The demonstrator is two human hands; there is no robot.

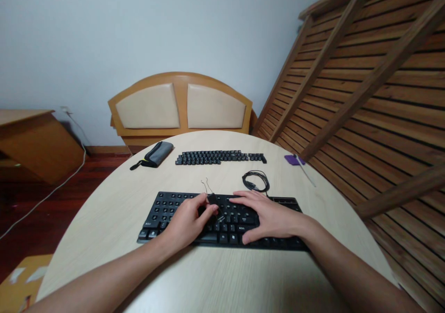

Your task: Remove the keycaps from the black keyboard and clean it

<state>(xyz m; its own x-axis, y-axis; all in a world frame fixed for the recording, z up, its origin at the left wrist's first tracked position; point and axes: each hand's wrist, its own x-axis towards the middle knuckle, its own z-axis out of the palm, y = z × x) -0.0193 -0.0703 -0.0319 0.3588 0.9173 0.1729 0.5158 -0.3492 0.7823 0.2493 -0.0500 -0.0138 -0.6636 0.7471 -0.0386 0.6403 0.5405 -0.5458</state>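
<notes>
A black keyboard lies near the front of the table, with keycaps gone from much of its left and middle. My left hand is closed over its middle, pinching a keycap puller by the black handle. Thin wires stick out from both ends of the puller; the lower ones come down close to the keys. Spread over the right half of the keyboard, my right hand has its fingers apart and rests on or just above it. Several keys are hidden under both hands.
Rows of loose black keycaps lie farther back on the round table. A coiled black cable is behind the keyboard. A grey and black pouch lies back left, a purple cloth and thin brush-like stick at right.
</notes>
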